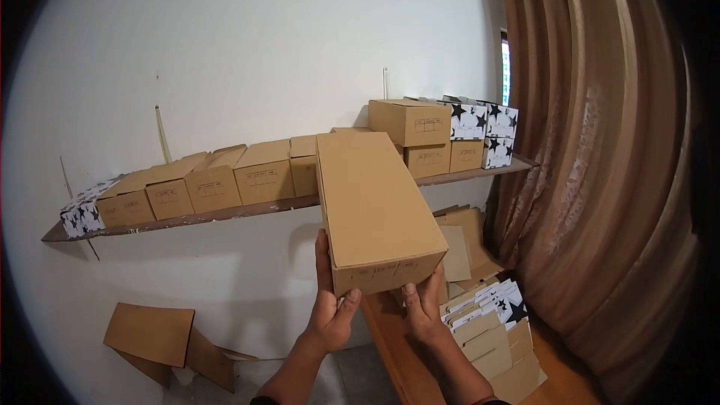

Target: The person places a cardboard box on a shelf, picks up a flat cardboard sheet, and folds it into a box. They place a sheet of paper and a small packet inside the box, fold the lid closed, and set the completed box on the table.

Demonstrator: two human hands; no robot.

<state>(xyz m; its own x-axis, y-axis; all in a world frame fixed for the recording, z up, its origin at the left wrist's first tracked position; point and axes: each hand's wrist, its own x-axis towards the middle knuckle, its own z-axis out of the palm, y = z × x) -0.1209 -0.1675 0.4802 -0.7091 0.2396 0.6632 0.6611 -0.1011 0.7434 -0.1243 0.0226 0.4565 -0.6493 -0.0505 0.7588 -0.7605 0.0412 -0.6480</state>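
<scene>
Between both hands — the left hand [334, 319] and the right hand [425, 313], each gripping a lower side — a closed, oblong brown cardboard box [382, 202] is held up before the long wooden wall shelf [292, 205].

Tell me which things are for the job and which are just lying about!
For the job:
held brown box
left hand
right hand
probably the shelf and its brown boxes

Just lying about, I think:
bent cardboard down low
flat cardboard pile
</scene>
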